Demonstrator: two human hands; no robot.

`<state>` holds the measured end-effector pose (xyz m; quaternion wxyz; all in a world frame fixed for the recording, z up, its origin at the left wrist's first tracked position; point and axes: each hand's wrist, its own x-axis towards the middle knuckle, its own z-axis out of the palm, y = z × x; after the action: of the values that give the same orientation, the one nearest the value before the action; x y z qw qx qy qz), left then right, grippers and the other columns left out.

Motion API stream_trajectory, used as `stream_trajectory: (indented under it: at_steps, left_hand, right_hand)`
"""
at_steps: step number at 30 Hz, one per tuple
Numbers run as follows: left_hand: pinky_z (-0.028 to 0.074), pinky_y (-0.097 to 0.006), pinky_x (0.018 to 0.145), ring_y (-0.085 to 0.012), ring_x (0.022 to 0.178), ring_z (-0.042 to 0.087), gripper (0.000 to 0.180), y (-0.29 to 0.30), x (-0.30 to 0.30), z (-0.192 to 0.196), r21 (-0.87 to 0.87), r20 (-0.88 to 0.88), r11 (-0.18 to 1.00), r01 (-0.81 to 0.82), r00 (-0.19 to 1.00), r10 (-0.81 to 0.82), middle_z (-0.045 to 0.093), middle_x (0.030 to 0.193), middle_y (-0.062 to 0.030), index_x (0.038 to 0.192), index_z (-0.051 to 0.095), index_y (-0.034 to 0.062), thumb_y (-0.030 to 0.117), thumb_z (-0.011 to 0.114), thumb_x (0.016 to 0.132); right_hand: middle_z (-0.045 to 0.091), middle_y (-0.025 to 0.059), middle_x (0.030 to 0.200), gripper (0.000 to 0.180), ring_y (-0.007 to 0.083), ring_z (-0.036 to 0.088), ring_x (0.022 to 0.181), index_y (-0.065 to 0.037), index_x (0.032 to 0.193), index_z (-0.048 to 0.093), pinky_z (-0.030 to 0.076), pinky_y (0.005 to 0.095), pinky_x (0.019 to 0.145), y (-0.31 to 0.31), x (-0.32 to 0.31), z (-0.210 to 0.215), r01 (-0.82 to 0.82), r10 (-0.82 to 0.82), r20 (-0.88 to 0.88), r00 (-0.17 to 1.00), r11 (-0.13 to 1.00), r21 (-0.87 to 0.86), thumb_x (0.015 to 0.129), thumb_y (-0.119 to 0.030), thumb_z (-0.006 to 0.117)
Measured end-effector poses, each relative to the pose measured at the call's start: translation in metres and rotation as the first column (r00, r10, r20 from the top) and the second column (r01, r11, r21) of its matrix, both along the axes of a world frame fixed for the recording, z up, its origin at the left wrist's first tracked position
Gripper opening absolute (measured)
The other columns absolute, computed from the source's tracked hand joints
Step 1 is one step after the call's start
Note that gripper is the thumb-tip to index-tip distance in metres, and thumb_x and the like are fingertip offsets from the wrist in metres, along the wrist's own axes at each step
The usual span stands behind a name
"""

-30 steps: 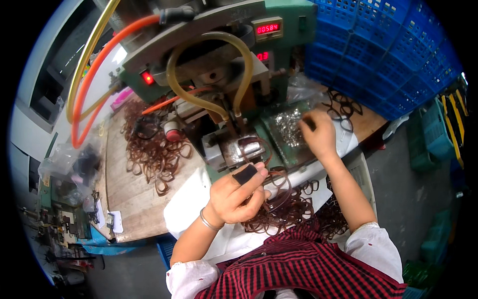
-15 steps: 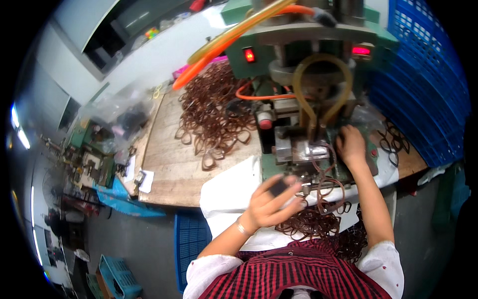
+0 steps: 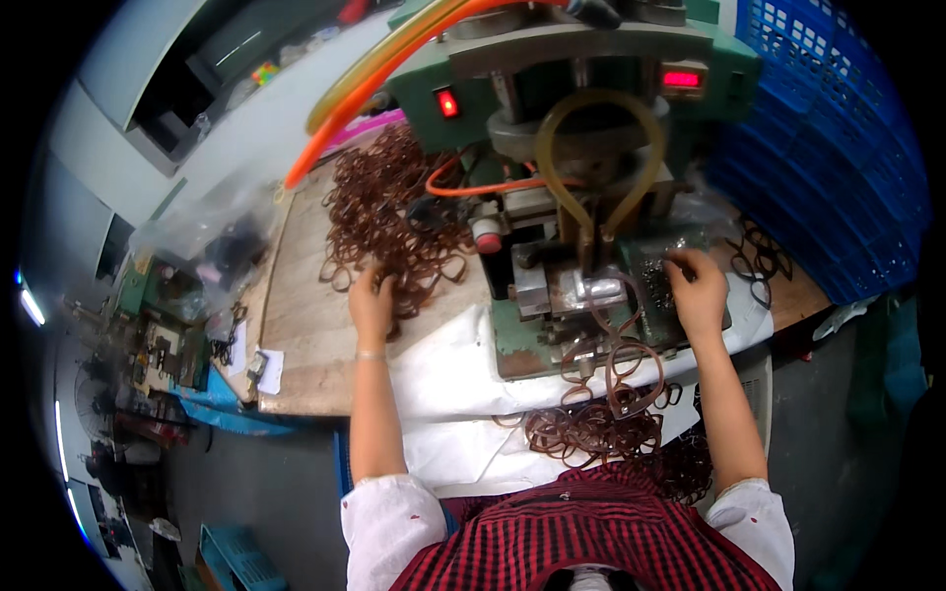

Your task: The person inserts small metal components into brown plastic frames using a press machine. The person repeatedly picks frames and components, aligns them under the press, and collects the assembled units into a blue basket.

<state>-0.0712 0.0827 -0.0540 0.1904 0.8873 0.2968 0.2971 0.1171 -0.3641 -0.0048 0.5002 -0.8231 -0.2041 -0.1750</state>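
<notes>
Since half a second ago, the left hand [image 3: 371, 300] has swung away from the front of a green press [image 3: 424, 108] to the near edge of a heaped pile of brown eyeglass-style frames [image 3: 384, 187] on the wooden desk [image 3: 301, 360]. Its fingers are bent and reach in among the frames; whether they grip one cannot be told. Right of the press's work area, the right hand [image 3: 698, 291] has stayed over a dark green tray [image 3: 662, 330] of small shiny metal bits [image 3: 653, 274], fingers curled; whether it pinches a bit cannot be told. Between the hands, a single brown frame [image 3: 641, 402] hangs at the front of the press, below and beside a silvery metal block [image 3: 597, 289]. A clear yellowish hose [image 3: 545, 148] loops above the block. Nearer the person, a lower heap of brown frames [image 3: 591, 433] lies on white sheeting [image 3: 443, 360]. Blue plastic crates [image 3: 838, 177] stand at the far right.
</notes>
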Motion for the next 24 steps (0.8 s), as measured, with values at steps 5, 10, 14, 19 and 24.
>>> stream_trajectory:
  at_steps: [5, 10, 14, 19, 24]
  left_hand:
    - [0.049, -0.038, 0.081, -0.0298, 0.088, 0.061, 0.020, -0.055, -0.025, -0.007, 0.123, -0.029, 0.990, 0.061, 0.998, -0.058, 0.070, 0.095, -0.0135, 0.105, 0.069, 0.0034, 0.005, 0.066, 0.085]
    - [0.048, -0.038, 0.079, -0.0319, 0.085, 0.058, 0.018, -0.068, -0.033, 0.019, 0.196, -0.172, 0.942, 0.273, 0.955, -0.241, 0.069, 0.095, -0.0125, 0.099, 0.072, 0.0033, 0.003, 0.065, 0.082]
    - [0.048, -0.035, 0.076, -0.0255, 0.083, 0.060, 0.014, -0.114, -0.025, 0.049, 0.311, 0.101, 0.923, 0.227, 0.958, -0.270, 0.065, 0.099, -0.0099, 0.097, 0.071, 0.0036, 0.003, 0.064, 0.085]
    - [0.051, -0.028, 0.080, -0.0158, 0.085, 0.060, 0.013, -0.175, -0.012, 0.089, -0.210, 0.783, 0.795, 0.569, 0.585, -0.212, 0.060, 0.100, -0.0096, 0.109, 0.055, -0.0001, 0.001, 0.054, 0.096]
    - [0.056, -0.033, 0.079, -0.0204, 0.090, 0.063, 0.009, -0.218, 0.029, 0.168, 0.115, 0.810, 0.729, 0.675, 0.361, -0.462, 0.061, 0.102, -0.0143, 0.104, 0.053, -0.0009, 0.003, 0.055, 0.096]
  right_hand:
    - [0.066, 0.0081, 0.086, 0.012, 0.0168, 0.062, 0.082, 0.001, 0.092, 0.069, 0.048, 0.0280, 0.077, -0.041, -0.029, -0.007, 0.004, 0.010, -0.148, 0.989, 0.996, 0.094, 0.081, 0.001, 0.065]
    - [0.068, 0.0062, 0.089, 0.016, 0.0140, 0.064, 0.088, 0.000, 0.096, 0.071, 0.048, 0.0252, 0.081, 0.002, -0.050, 0.066, -0.367, 0.405, -0.148, 0.902, 0.901, 0.233, 0.080, 0.000, 0.067]
    - [0.067, 0.0066, 0.085, 0.038, 0.0136, 0.063, 0.085, 0.002, 0.112, 0.057, 0.048, 0.0276, 0.082, 0.052, -0.042, 0.076, -0.396, 0.516, -0.266, 0.814, 0.829, 0.396, 0.076, -0.003, 0.069]
    - [0.066, 0.0054, 0.084, 0.041, 0.0113, 0.062, 0.083, 0.002, 0.115, 0.054, 0.047, 0.0255, 0.079, 0.054, -0.049, 0.071, -0.343, 0.512, -0.297, 0.806, 0.813, 0.470, 0.077, -0.001, 0.068]
    - [0.066, 0.0066, 0.087, 0.049, 0.0105, 0.060, 0.085, 0.005, 0.121, 0.051, 0.048, 0.0259, 0.079, 0.063, -0.062, 0.076, -0.317, 0.582, -0.301, 0.756, 0.727, 0.609, 0.077, 0.001, 0.070]
